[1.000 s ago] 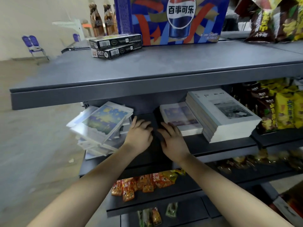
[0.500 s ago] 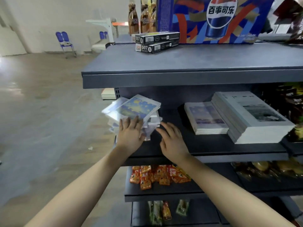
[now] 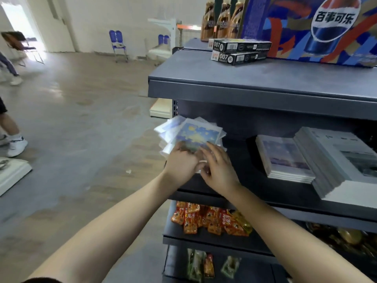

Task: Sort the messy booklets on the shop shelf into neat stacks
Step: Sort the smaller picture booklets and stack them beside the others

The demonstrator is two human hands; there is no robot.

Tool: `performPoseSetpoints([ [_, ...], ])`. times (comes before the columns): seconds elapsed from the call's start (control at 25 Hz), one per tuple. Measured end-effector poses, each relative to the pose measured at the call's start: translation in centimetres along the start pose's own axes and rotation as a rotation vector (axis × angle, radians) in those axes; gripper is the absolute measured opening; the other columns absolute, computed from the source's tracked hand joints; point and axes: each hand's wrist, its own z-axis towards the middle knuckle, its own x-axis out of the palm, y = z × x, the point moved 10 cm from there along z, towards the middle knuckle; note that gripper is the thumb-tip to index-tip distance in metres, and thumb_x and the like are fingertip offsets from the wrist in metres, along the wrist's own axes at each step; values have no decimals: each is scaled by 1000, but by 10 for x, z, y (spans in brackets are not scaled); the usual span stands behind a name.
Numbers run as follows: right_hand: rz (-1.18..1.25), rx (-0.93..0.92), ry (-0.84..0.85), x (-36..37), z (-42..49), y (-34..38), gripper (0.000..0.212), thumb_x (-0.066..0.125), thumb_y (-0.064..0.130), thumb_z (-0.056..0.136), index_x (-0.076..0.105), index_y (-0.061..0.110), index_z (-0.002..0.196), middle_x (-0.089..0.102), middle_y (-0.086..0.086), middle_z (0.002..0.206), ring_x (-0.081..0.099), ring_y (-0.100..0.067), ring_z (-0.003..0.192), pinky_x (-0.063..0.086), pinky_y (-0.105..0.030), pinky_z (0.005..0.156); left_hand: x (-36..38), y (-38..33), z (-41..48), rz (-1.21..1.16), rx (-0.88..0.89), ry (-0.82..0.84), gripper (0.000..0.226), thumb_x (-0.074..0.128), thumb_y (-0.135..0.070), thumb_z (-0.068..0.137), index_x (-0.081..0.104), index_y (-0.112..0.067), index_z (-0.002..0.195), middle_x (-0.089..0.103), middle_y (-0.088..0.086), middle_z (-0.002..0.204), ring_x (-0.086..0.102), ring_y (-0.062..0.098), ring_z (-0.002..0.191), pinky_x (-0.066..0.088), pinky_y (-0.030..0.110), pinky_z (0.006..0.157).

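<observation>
A messy pile of plastic-wrapped booklets [image 3: 195,132] with a blue starry cover on top lies askew at the left end of the dark middle shelf [image 3: 255,193]. My left hand [image 3: 181,166] rests on the pile's near edge with fingers curled over it. My right hand [image 3: 219,168] presses on the pile's right near corner, fingers spread. To the right sit a neat low stack of booklets [image 3: 285,158] and a taller stack of white booklets [image 3: 338,160].
The top shelf [image 3: 265,78] carries two black boxes [image 3: 240,52], bottles and a large Pepsi carton [image 3: 318,27]. Orange snack packets [image 3: 208,219] fill the lower shelf. Open floor lies to the left, with a person's legs [image 3: 10,129] at the far left.
The view has swung left, so the shelf now sits to the right. Both hands have moved from the bare shelf onto the messy pile, the right hand joining the left.
</observation>
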Motion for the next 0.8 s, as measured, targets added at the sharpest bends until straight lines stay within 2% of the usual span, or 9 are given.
performPoseSetpoints([
  [0.08, 30, 3, -10, 9, 9, 11, 51, 69, 8, 71, 57, -1, 119, 60, -16, 121, 55, -35, 117, 44, -47, 97, 3, -3, -3, -66, 1, 37, 38, 43, -41, 71, 70, -15, 70, 65, 0, 55, 64, 20, 55, 45, 28, 72],
  [0.2, -20, -27, 30, 18, 5, 10, 59, 85, -4, 51, 65, -6, 106, 69, -17, 105, 63, -40, 103, 50, -51, 83, 2, 3, -11, -146, -11, 35, 34, 49, -46, 75, 73, -22, 75, 70, -5, 68, 67, 18, 66, 48, 25, 72],
  [0.28, 2, -43, 50, 17, 3, 0, 51, 80, -5, 63, 64, -5, 111, 65, -19, 114, 58, -41, 111, 51, -51, 86, 4, 14, -13, -182, -9, 33, 38, 51, -53, 78, 73, -22, 80, 71, -4, 75, 67, 19, 73, 49, 26, 71],
  [0.4, 153, 32, 145, 22, -5, -25, 46, 56, -3, 87, 52, 8, 131, 47, -7, 141, 30, -27, 138, 32, -42, 111, 17, 37, -21, -207, -50, 153, 43, 68, -50, 74, 70, -15, 99, 71, 3, 96, 66, 26, 88, 53, 32, 72],
  [0.48, 170, 54, 155, 18, -11, -36, 46, 52, 2, 91, 49, 17, 134, 41, 2, 145, 20, -23, 142, 25, -39, 114, 29, 47, -29, -261, -105, 276, 52, 74, -40, 74, 63, -18, 119, 61, 2, 125, 58, 30, 108, 53, 40, 79],
  [0.56, 163, 76, 155, 15, -18, -42, 45, 52, 8, 93, 48, 23, 135, 37, 6, 148, 17, -27, 142, 27, -41, 111, 37, 50, -37, -280, -162, 327, 53, 70, -34, 80, 55, -23, 130, 48, -1, 141, 50, 28, 121, 51, 41, 87],
  [0.64, 180, 122, 165, 14, -27, -43, 44, 53, 16, 94, 47, 26, 136, 31, 5, 151, 20, -28, 141, 33, -44, 107, 36, 43, -41, -307, -177, 311, 48, 64, -34, 84, 56, -22, 130, 48, 3, 141, 49, 33, 122, 49, 44, 92],
  [0.72, 186, 120, 142, 13, -30, -38, 45, 59, 26, 91, 49, 27, 135, 29, 2, 152, 24, -25, 139, 39, -43, 103, 35, 30, -44, -261, -124, 270, 45, 52, -42, 86, 63, -16, 122, 58, 11, 130, 58, 40, 110, 52, 47, 87],
  [0.8, 155, 108, 130, 13, -31, -34, 47, 62, 38, 86, 51, 31, 132, 30, 3, 151, 26, -26, 137, 43, -42, 97, 41, 22, -49, -213, -85, 256, 50, 43, -47, 86, 66, -15, 117, 63, 12, 122, 61, 40, 104, 52, 47, 88],
])
